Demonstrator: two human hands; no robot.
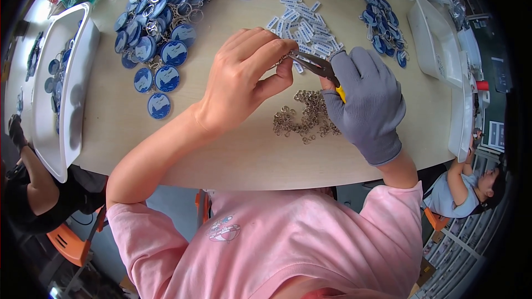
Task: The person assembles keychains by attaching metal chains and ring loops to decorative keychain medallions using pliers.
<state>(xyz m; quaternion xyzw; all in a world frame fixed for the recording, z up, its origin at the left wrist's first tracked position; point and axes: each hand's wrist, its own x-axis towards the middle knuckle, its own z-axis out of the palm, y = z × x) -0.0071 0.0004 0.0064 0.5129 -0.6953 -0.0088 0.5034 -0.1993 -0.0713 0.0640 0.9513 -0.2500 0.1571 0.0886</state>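
Note:
My bare left hand (pixel 238 75) pinches a short piece of metal chain (pixel 283 58) between thumb and forefinger. My right hand (pixel 368 102), in a grey glove with a bare fingertip, grips pliers (pixel 320 67) with dark jaws and yellow handles. The plier tips meet the chain at my left fingertips; whether a ring sits in the jaws is too small to tell. Below the pliers lies a heap of small metal jump rings (pixel 305 115), partly behind my right hand. Beyond both hands spreads a pile of small white printed tags (pixel 310 25).
Round blue keychains (pixel 169 52) are heaped at the far left of the table (pixel 221 160). A smaller keychain bunch (pixel 383 29) lies far right. White trays stand at the left (pixel 84 97) and right (pixel 426 41). Other people sit at both sides, one with visible arm (pixel 40 180).

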